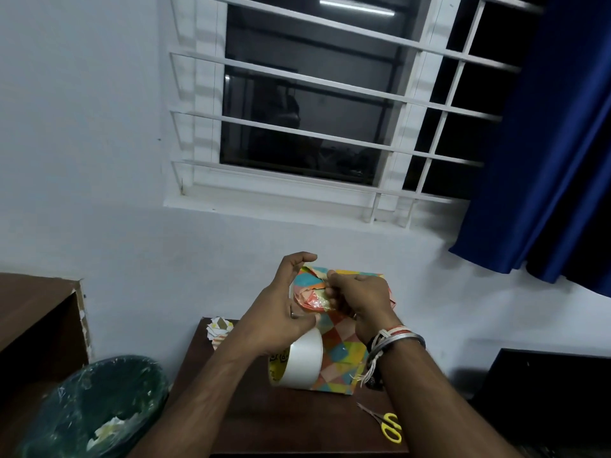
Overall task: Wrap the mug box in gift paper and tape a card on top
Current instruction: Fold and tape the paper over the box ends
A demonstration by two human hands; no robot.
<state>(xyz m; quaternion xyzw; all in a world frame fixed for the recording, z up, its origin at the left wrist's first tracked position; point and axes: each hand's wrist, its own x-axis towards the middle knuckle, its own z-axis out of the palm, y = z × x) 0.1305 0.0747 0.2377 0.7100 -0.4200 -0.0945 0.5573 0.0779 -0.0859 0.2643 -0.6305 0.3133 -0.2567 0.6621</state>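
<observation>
My right hand has its grip closed tight, fingertips and thumb pinching a crumpled, glossy fold of gift paper at the upper end of the mug box. The 1 box is a squared block, wrapped in matte paper printed with diamonds in orange, teal, yellow and pink. It stands at the middle of the dark brown wooden tabletop, its lower edge down at the wood, though I cannot tell whether it rests there. My left hand curves in a loose, half-open C round the box's upper left corner, thumb lying against the paper; I cannot tell whether that grip really has hold of anything. Just below that hand, 1 broad roll of tape, smooth and whitish outside with a yellow printed core, lies against the box's left side. On my right wrist sit thin metal bangles and knotted threads. 1 pair of small scissors with yellow loop handles lies near and right. A little heap of paper scraps sits at the tabletop's far left corner. Near left stands 1 round green bin lined with crinkled clear plastic.
</observation>
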